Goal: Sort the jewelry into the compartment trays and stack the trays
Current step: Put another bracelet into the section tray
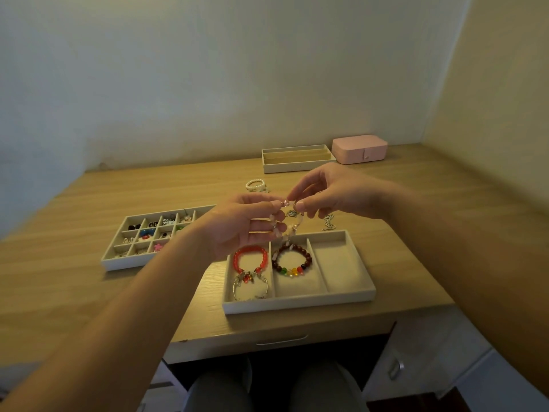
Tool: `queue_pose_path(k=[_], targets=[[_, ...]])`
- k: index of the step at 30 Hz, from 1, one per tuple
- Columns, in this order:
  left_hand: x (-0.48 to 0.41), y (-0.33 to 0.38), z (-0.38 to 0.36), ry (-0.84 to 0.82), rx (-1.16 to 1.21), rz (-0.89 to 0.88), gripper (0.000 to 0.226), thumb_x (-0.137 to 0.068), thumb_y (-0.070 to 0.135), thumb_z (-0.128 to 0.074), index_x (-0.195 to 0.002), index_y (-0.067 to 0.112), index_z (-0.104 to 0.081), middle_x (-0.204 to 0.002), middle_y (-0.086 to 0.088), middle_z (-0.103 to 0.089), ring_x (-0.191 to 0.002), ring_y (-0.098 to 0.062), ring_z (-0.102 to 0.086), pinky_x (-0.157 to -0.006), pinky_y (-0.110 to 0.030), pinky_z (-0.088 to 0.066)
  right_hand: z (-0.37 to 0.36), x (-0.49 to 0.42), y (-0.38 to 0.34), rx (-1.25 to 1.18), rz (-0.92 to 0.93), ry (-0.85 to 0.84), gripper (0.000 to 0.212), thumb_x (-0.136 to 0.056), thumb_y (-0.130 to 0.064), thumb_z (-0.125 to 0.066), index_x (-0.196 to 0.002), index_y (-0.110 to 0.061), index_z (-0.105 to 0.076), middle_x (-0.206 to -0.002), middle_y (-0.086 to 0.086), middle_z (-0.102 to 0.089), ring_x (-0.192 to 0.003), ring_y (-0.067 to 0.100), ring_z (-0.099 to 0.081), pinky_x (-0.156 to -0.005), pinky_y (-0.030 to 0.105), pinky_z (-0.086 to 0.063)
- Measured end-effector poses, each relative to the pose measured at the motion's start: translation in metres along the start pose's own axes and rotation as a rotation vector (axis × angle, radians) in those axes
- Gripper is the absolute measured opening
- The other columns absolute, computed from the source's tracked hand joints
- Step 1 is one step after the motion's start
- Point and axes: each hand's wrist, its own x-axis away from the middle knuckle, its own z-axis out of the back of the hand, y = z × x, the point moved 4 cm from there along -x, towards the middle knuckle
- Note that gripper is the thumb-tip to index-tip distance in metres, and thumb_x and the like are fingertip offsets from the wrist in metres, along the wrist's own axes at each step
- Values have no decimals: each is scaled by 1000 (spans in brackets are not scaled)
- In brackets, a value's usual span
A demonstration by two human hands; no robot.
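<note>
Both hands are raised above the light wooden tabletop (59, 263), near the middle of its near edge, sharing a pale pink beaded bracelet (289, 231). The left hand (237, 227) pinches one side of the loop between thumb and curled fingers. The right hand (335, 194) pinches the top of it with thumb and forefinger, its other fingers loosely bent. The bracelet hangs between them, its lower end just over the back of a cream three-compartment tray (297, 304) that sits at the near edge.

In that tray's left compartment lie a red bead bracelet (251, 258) and a silver bangle (252, 288). The middle compartment holds a dark brown bead bracelet with coloured beads (292, 260).

Toward the left edge sits a cream many-celled tray (127, 264) with small pieces in its cells. At the far edge stand a cream tray with long slots (297, 168) and, just beside it, a pink closed jewellery box (359, 148). A white pearl bracelet (255, 184) lies beyond the hands, and a silver chain (328, 223) lies just behind the near tray.
</note>
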Motion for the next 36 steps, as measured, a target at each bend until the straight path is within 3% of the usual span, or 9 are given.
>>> queue_pose_path(k=[7, 13, 17, 20, 24, 28, 31, 33, 36], targets=[[12, -1, -5, -22, 59, 33, 38, -91, 5, -63, -129, 4, -61, -113, -20, -70, -97, -31, -70, -82, -36, -60, -11, 3, 5, 64, -18, 79, 9, -96, -13, -69, -103, -18, -70, -95, 5, -71, -76, 13, -70, -66, 21, -59], [18, 1, -13, -23, 140, 18, 38, -98, -5, -46, -134, 3, -55, -119, -27, -68, -101, -34, -71, -83, -35, -62, -17, 10, 1, -131, -86, 24, 12, -100, -10, -60, -110, -9, -67, -95, 11, -76, -84, 25, -77, -71, 32, -64], [21, 2, -20, 6, 159, 29, 42, -97, -7, -42, -138, 2, -48, -120, -26, -68, -110, -37, -68, -89, -39, -59, -23, 12, 1, -56, -122, 14, 17, -96, -27, -69, -109, -17, -68, -99, 4, -74, -87, 19, -75, -67, 28, -62], [24, 3, -27, -15, 147, 52, 42, -97, -6, -41, -139, 1, -44, -120, -26, -68, -110, -36, -68, -92, -40, -58, -25, 12, 2, 19, -83, 31, 15, -91, -24, -74, -104, -16, -72, -95, 4, -76, -81, 16, -76, -65, 25, -60], [28, 6, -21, 33, -88, 64, 35, -97, 2, -52, -132, 8, -54, -113, -17, -73, -106, -29, -71, -98, -43, -55, -23, 14, 2, -7, -69, 34, 11, -90, -11, -74, -101, -12, -74, -90, 6, -77, -79, 18, -76, -68, 29, -62], [27, 5, -8, 219, -513, -8, 32, -90, 18, -72, -120, 18, -62, -99, -5, -76, -91, -22, -74, -88, -43, -60, -21, 17, 0, -41, -29, 33, 10, -92, -8, -71, -101, -13, -73, -90, 4, -78, -77, 16, -75, -68, 28, -62], [23, -6, -12, 166, -556, -43, 40, -86, 23, -76, -124, 23, -62, -109, 1, -70, -97, -15, -71, -91, -37, -58, -22, 20, -1, -81, -13, 18, 12, -94, -7, -68, -104, -12, -71, -91, 3, -78, -79, 15, -75, -69, 27, -62], [21, -11, -16, 108, -523, -60, 32, -89, 19, -73, -120, 20, -65, -109, 3, -73, -99, -13, -71, -91, -34, -58, -24, 21, 3, -123, -13, 10, 14, -95, -6, -67, -108, -9, -69, -90, 0, -77, -81, 15, -75, -70, 27, -61], [21, -17, -15, 95, -399, -56, 24, -89, 7, -71, -112, 6, -67, -102, -10, -76, -89, -20, -72, -84, -34, -57, -27, 25, 11, -189, -22, 6, 16, -94, -6, -68, -110, -9, -67, -93, 3, -76, -82, 17, -75, -69, 28, -60]])
